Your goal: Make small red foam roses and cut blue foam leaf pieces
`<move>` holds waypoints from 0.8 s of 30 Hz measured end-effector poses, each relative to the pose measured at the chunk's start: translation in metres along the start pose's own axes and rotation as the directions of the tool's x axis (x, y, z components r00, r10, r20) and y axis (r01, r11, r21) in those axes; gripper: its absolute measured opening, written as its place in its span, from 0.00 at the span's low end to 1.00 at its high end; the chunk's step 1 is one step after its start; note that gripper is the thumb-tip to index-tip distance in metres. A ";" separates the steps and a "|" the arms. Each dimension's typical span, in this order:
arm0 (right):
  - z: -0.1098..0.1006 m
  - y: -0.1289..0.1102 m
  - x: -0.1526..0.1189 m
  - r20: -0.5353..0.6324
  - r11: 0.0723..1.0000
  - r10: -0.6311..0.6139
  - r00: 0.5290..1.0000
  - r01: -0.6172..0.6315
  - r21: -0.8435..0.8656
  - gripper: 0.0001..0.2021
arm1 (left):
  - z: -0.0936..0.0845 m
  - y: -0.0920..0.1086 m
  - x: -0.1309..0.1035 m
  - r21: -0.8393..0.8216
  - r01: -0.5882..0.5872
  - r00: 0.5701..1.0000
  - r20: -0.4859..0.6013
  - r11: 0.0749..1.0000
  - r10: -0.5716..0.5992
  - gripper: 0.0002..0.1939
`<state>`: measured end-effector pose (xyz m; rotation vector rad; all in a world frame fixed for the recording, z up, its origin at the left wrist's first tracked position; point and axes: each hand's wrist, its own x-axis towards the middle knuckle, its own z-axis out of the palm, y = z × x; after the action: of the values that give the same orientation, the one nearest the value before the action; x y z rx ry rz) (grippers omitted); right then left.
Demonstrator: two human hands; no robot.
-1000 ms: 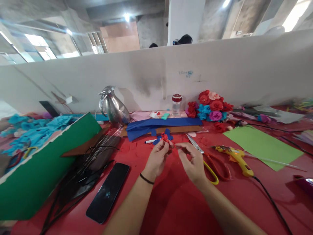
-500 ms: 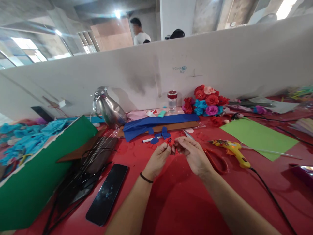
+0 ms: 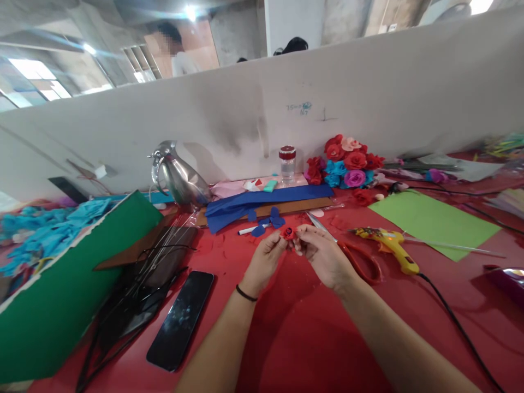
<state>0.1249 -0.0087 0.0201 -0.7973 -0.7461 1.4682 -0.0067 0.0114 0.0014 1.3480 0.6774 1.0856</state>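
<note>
A small red paper flower [image 3: 288,233] with a dark centre is held up between both hands over the red table. My left hand [image 3: 264,262] pinches its left side, and a dark band circles that wrist. On the flower's right side my right hand [image 3: 325,255] closes its fingers and thumb on it. Just beyond the hands lie blue paper petals [image 3: 277,219] and a white marker [image 3: 248,231]. Red-handled scissors [image 3: 362,265] rest to the right of my right hand, partly behind it. Farther right lies a yellow glue gun [image 3: 388,245] with a black cord.
A phone [image 3: 180,321] and a green board [image 3: 77,289] are at the left. Along the wall stand a metal jug [image 3: 180,177], a jar [image 3: 287,165] and a bunch of paper flowers [image 3: 347,164]. Green paper [image 3: 434,224] lies right. A person [image 3: 176,52] is beyond the wall.
The red flower has turned so that its dark centre shows more clearly, and the right fingers have shifted on it. The person beyond the wall has moved left. The view has tilted slightly.
</note>
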 end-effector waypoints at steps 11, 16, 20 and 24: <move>-0.002 0.002 0.002 -0.024 0.999 -0.025 0.999 0.025 -0.020 0.08 | -0.004 0.004 0.001 0.184 -0.125 0.992 0.020 0.975 0.124 0.17; -0.003 0.001 0.001 -0.068 0.987 -0.129 0.989 0.122 -0.104 0.09 | -0.007 0.001 0.001 0.234 -0.116 0.991 -0.038 0.965 0.128 0.16; 0.000 0.000 -0.003 -0.089 0.976 -0.130 0.988 0.112 -0.187 0.08 | -0.010 -0.001 0.002 0.299 -0.172 0.976 -0.076 0.939 0.203 0.15; 0.005 -0.002 -0.005 -0.113 0.969 -0.086 0.990 0.056 -0.239 0.09 | -0.013 -0.001 0.002 0.432 -0.263 0.946 -0.062 0.863 0.319 0.13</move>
<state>0.1224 -0.0140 0.0249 -1.0218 -0.8565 1.2683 -0.0172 0.0188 -0.0008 1.8048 0.8570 1.3313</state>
